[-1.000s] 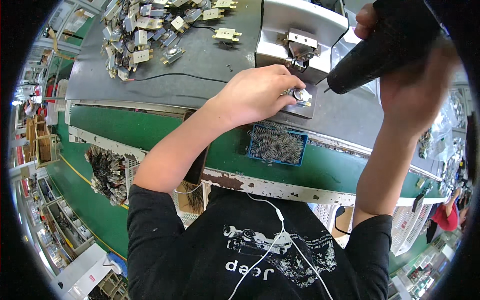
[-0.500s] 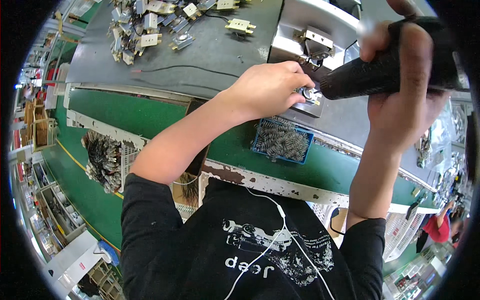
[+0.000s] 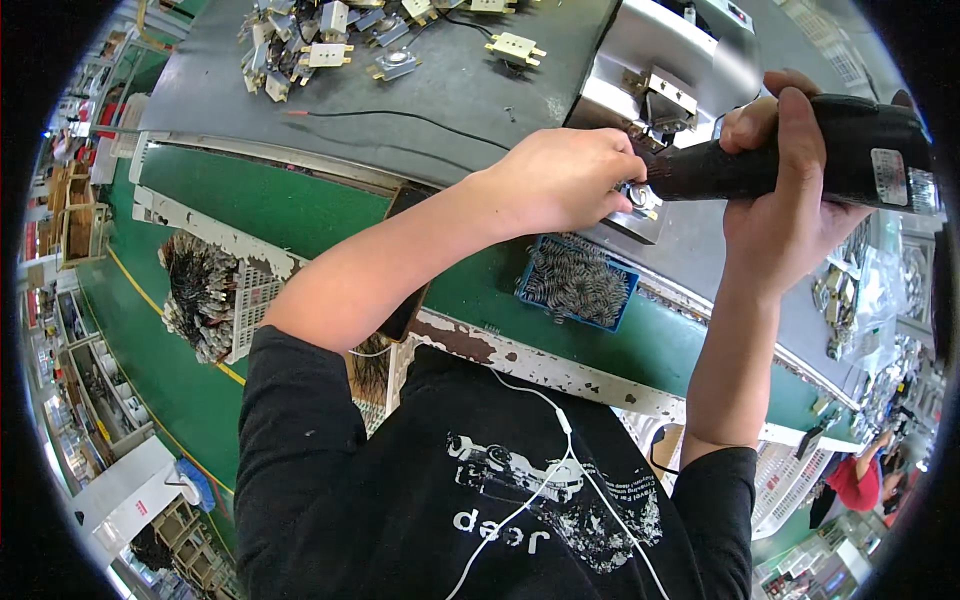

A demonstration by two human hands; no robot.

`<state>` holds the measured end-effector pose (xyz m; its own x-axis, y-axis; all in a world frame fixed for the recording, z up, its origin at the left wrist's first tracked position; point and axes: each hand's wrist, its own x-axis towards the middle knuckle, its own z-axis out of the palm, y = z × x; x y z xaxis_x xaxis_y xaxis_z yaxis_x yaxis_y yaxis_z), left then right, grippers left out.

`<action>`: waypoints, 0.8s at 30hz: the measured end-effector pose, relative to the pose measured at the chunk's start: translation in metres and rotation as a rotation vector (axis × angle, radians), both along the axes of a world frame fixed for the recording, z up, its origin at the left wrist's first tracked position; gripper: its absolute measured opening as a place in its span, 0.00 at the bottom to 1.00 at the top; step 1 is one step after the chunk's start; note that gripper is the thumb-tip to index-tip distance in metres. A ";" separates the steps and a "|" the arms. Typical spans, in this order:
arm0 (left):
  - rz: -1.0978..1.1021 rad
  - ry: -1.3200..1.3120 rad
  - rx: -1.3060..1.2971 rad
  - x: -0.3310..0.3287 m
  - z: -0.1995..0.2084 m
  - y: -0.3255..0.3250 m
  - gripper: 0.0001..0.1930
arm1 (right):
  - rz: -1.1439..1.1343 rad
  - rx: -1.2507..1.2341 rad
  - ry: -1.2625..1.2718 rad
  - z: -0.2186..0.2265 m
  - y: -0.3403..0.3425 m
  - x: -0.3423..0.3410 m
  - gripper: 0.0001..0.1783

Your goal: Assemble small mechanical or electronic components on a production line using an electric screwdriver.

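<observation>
My left hand (image 3: 580,180) has its thumb and fingers closed on a small metal part (image 3: 640,198) with a round centre, at the front edge of a metal fixture (image 3: 632,226). My right hand (image 3: 785,185) is wrapped around a black electric screwdriver (image 3: 850,150), which lies nearly level. The front end of the screwdriver comes up against the left fingertips and the small part; its bit is hidden there. Just behind the left hand stands a clamp block (image 3: 668,95) on the shiny machine base. A blue tray of springs (image 3: 578,285) sits below the left hand.
Several white-and-metal switch-like parts (image 3: 325,55) are heaped at the far left of the grey bench (image 3: 220,95). A black wire with a red end (image 3: 400,116) lies before them. Plastic bags (image 3: 875,310) are at the right. A person in red (image 3: 858,485) is farther off.
The screwdriver has come slightly left, closer to the left fingertips, and its rear end has dropped. My left hand keeps its hold on the small part. The whole view has shifted somewhat.
</observation>
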<state>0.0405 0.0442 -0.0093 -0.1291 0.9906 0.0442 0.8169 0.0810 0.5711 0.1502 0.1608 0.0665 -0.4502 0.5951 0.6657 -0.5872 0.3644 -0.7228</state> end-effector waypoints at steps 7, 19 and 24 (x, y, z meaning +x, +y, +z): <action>-0.009 -0.012 0.015 0.000 0.001 0.000 0.15 | 0.036 0.005 -0.090 -0.003 -0.001 0.001 0.44; 0.008 0.008 -0.021 0.004 0.008 0.002 0.13 | 0.214 0.025 -0.119 -0.003 0.007 0.001 0.46; 0.012 0.023 -0.024 0.006 0.008 0.000 0.13 | 0.155 -0.057 -0.071 -0.005 0.007 0.000 0.27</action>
